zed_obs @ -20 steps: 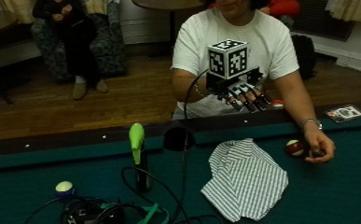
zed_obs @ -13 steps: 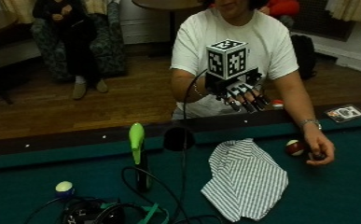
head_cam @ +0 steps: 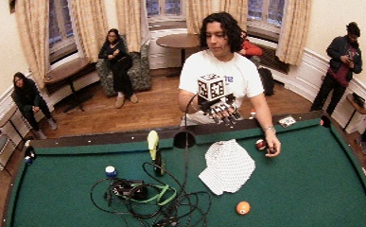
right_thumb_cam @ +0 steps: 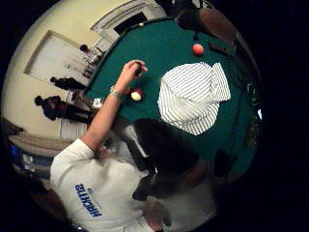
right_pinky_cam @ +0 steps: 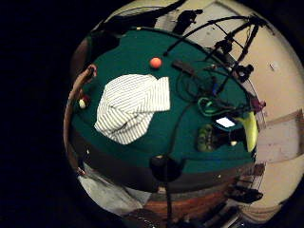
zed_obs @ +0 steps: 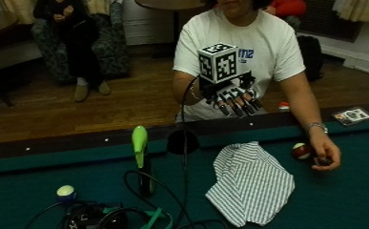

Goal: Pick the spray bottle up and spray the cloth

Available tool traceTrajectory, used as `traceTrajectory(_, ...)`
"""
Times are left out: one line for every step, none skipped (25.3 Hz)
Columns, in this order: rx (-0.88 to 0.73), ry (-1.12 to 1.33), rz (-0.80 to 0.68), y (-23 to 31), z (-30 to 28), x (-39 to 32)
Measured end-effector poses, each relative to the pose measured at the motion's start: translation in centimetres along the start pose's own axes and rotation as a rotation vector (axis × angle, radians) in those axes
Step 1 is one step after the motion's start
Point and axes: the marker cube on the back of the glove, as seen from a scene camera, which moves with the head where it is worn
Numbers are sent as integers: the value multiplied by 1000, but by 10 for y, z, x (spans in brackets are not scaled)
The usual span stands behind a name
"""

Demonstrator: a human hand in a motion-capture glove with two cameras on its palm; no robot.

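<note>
The spray bottle (zed_obs: 145,167) stands upright on the green pool table (zed_obs: 349,200) near the rail, a dark body with a lime-green head (zed_obs: 139,140). In the wide view the spray bottle (head_cam: 156,153) is left of the striped cloth (head_cam: 228,165). The cloth (zed_obs: 251,183) lies crumpled on the felt in front of the person. My gloved right hand (zed_obs: 233,99) hangs in the air above the rail, fingers pointing down and holding nothing. It is apart from both bottle and cloth. The cloth (right_pinky_cam: 130,107) and the bottle's green head (right_pinky_cam: 251,130) show from the palm.
The person's bare left hand (zed_obs: 324,156) rests on the felt beside a red-and-white ball (zed_obs: 300,150). An orange ball (head_cam: 243,207) lies past the cloth. A tangle of cables and gear (head_cam: 142,194) and a small blue-and-white ball (head_cam: 110,170) sit near the bottle. A corner pocket (zed_obs: 183,141) interrupts the rail.
My gloved hand has drifted slightly toward the bottle's side above the rail. The bottle, cloth and bare hand have not moved.
</note>
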Motion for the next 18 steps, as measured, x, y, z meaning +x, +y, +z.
traceTrajectory(4,-3,10,3,1,3)
traceTrajectory(7,-6,20,6,2,6)
traceTrajectory(9,-8,30,10,3,10)
traceTrajectory(13,-11,39,13,4,14)
traceTrajectory(17,-13,48,16,4,19)
traceTrajectory(21,-15,57,20,5,23)
traceTrajectory(25,-17,66,24,6,28)
traceTrajectory(28,-19,76,27,8,33)
traceTrajectory(31,-21,85,31,9,37)
traceTrajectory(34,-23,95,35,11,42)
traceTrajectory(37,-25,105,39,14,46)
traceTrajectory(39,-28,115,44,17,50)
traceTrajectory(41,-31,126,48,19,54)
traceTrajectory(42,-36,137,53,22,59)
traceTrajectory(44,-42,149,57,25,63)
traceTrajectory(47,-49,162,61,28,68)
traceTrajectory(51,-57,174,65,30,72)
traceTrajectory(54,-66,183,69,32,76)
